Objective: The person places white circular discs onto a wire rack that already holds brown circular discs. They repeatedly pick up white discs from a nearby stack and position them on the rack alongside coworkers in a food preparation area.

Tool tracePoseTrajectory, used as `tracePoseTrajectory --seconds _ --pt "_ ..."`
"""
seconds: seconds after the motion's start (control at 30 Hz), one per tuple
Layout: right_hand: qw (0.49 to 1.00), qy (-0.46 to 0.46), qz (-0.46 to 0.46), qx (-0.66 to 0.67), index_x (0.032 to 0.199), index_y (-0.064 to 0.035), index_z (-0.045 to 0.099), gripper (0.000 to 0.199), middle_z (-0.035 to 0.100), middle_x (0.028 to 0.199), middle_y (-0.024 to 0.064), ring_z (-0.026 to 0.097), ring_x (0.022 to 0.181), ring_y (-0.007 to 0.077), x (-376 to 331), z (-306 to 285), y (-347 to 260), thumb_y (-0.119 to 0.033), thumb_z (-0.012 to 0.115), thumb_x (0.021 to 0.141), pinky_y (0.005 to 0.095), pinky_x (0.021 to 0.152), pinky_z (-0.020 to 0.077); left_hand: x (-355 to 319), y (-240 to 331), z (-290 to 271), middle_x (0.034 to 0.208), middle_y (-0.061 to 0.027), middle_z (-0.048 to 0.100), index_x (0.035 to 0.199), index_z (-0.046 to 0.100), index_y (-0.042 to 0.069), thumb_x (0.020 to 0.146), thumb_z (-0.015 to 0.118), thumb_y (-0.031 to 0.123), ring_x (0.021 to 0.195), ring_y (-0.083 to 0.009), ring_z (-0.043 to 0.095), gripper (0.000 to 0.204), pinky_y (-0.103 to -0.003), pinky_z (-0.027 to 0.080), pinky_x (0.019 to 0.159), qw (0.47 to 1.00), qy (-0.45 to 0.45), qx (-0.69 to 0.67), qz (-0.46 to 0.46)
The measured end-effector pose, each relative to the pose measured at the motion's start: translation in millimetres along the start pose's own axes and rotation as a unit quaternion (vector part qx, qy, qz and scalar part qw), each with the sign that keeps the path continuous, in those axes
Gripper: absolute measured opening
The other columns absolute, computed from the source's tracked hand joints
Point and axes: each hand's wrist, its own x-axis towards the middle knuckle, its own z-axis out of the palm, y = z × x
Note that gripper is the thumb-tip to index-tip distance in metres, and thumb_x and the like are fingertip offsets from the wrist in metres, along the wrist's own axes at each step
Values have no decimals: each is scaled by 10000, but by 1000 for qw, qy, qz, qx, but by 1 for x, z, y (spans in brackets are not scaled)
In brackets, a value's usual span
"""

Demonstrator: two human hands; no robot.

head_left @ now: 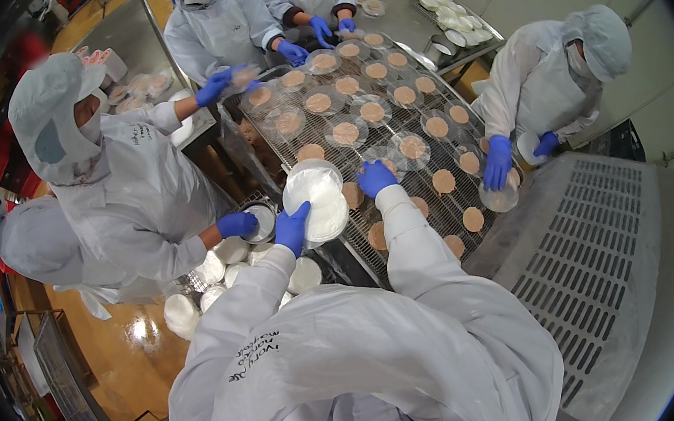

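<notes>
1 stack of clear plastic lids [318, 198] sits in your left hand [292, 228], held just above the near edge of the wire conveyor belt [425, 111]. it looks light, thin, springy and slick under a glove, so hold it by the rim, where your fingers are curled tight against its lower left edge. your right hand [375, 178] rests on the belt beside the stack, fingers bent down onto a round brown patty [388, 166]; whether they pinch it, you cannot tell. more patties [442, 180], some lidded, lie beyond.
</notes>
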Motion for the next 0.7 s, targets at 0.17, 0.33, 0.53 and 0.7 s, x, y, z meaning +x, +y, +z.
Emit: tracePoseTrajectory --seconds 0.17,0.33,0.53,0.7 --pt "943 -51 -98 314 970 31 612 347 636 922 222 614 875 348 -38 -88 -102 -290 563 849 397 778 477 0 6 -3 1110 -161 588 1214 468 -64 809 671 195 937 -240 613 522 -325 507 811 998 25 -21 44" --pt "935 108 -38 336 947 34 609 350 638 885 220 617 810 337 -7 -22 -58 -292 575 822 405 736 474 4 -4 -5 1112 -154 589 1207 474 -64 811 668 197 939 -239 612 513 -322 506 808 998 9 22 66" --pt "989 122 -57 69 1049 14 581 397 641 950 177 622 791 287 6 -56 59 -333 501 875 402 755 478 -2 2 -10 1108 -161 584 1210 466 -70 794 686 215 943 -248 610 550 -330 509 798 1000 -2 0 5" --pt "905 295 142 272 1217 -70 534 386 610 1086 191 608 915 332 3 -75 94 -184 511 849 395 794 465 -1 -6 -10 1105 -168 579 1210 460 -72 792 686 218 944 -249 609 556 -338 513 793 1000 -7 17 6"
